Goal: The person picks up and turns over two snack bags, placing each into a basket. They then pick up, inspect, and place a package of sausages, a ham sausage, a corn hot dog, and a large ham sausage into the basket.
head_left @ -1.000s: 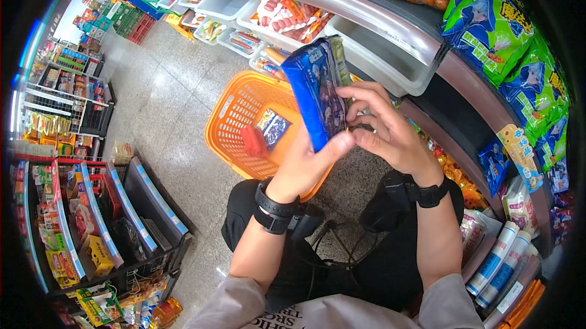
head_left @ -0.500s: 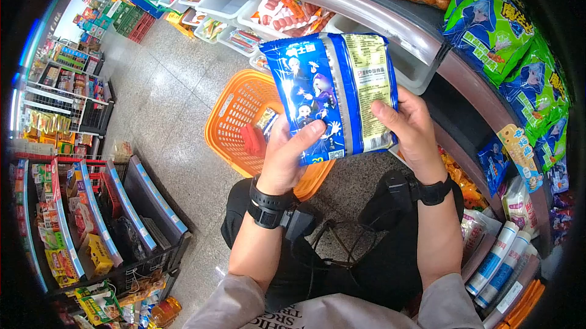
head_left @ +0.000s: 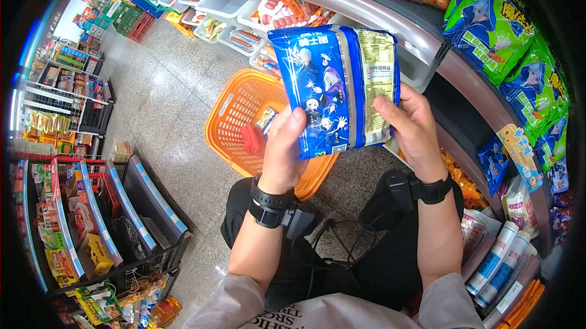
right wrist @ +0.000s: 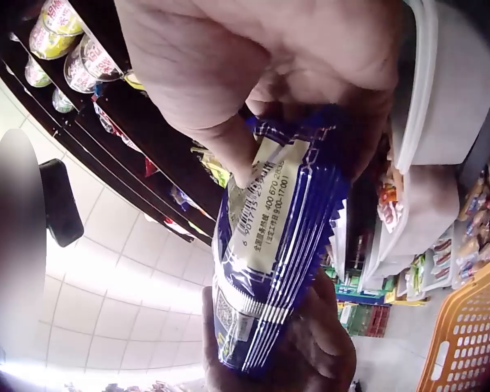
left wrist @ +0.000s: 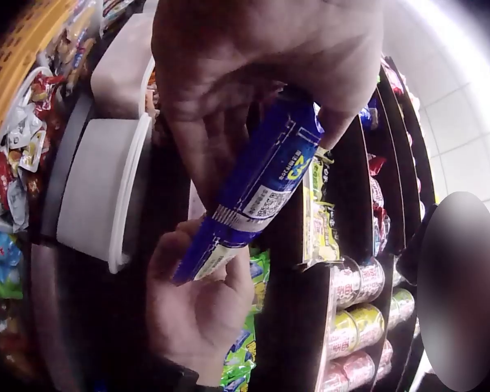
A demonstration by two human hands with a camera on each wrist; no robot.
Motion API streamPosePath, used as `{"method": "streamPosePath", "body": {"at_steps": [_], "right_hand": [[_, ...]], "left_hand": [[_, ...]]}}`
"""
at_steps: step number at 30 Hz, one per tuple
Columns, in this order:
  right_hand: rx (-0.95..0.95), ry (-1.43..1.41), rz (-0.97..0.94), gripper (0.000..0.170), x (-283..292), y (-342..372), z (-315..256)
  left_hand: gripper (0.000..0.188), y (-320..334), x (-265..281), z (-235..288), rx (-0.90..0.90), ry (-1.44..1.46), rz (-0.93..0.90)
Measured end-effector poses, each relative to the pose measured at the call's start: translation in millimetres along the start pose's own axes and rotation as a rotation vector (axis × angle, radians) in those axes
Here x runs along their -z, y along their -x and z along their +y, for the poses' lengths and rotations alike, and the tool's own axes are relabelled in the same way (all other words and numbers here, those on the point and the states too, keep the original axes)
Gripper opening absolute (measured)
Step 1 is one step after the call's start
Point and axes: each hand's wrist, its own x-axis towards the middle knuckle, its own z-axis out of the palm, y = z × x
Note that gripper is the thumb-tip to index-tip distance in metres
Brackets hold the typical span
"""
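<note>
A blue snack bag (head_left: 317, 94) with cartoon figures and a pale text panel is held up before the body by both hands. My left hand (head_left: 284, 149) grips its left edge, thumb on the printed face. At the right edge, my right hand (head_left: 420, 137) pinches it, thumb over the pale panel. In the left wrist view the bag (left wrist: 265, 184) appears edge-on, its bottom seam between the hands. The right wrist view shows a barcode and text on the bag (right wrist: 278, 237). Fingers behind it are hidden in the head view.
Behind the bag, an orange basket (head_left: 223, 106) stands on the speckled floor with a red item (head_left: 251, 140) and a partly hidden packet inside. White bins (head_left: 223, 4) line the shelf front. Green snack bags (head_left: 488, 24) hang at right; a shelf rack (head_left: 146, 204) stands at left.
The bag has turned from edge-on to its broad printed face towards the head camera, and then risen slightly. The right hand has taken hold of its right edge; the left thumb has slid outward.
</note>
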Motion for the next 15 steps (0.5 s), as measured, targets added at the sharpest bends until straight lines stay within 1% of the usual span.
{"method": "streamPosePath", "body": {"at_steps": [4, 6, 7, 8, 10, 11, 12, 13, 14, 15], "right_hand": [[0.003, 0.001, 0.006, 0.028, 0.6, 0.0, 1.6], [0.043, 0.053, 0.058, 0.028, 0.3, -0.5, 2.2], [0.043, 0.053, 0.058, 0.028, -0.1, -0.9, 2.7], [0.051, 0.091, 0.083, 0.027, -0.4, -1.3, 3.3], [0.058, 0.132, 0.108, 0.026, -0.2, -2.6, 7.9], [0.123, 0.254, 0.082, 0.025, 0.3, -4.0, 13.9], [0.190, 0.375, 0.055, 0.024, -0.3, -5.5, 16.9], [0.181, 0.399, -0.008, 0.021, -5.8, -4.9, 9.7], [0.038, 0.289, -0.061, 0.019, -4.0, -3.4, 14.4], [0.061, 0.322, -0.102, 0.018, -5.8, -2.6, 16.1]], "left_hand": [[0.051, -1.7, 0.4, -0.5, 0.008, 0.024, -0.042], [0.048, -5.9, -3.8, -1.8, -0.025, -0.029, 0.014], [0.048, -7.7, -13.1, -0.8, -0.112, -0.207, 0.117], [0.053, -12.1, -4.2, -7.3, -0.227, -0.377, 0.130], [0.058, -11.2, 6.5, -11.8, -0.185, -0.624, 0.281], [0.058, -10.3, 9.1, -11.9, -0.186, -0.623, 0.280], [0.059, -10.2, 9.3, -10.2, -0.146, -0.713, 0.185], [0.061, -10.1, 8.8, -9.3, -0.105, -0.802, 0.088], [0.061, -9.3, 6.7, -10.8, -0.106, -0.801, 0.086], [0.060, -8.1, 2.5, -13.8, -0.018, -0.576, 0.031]]}}
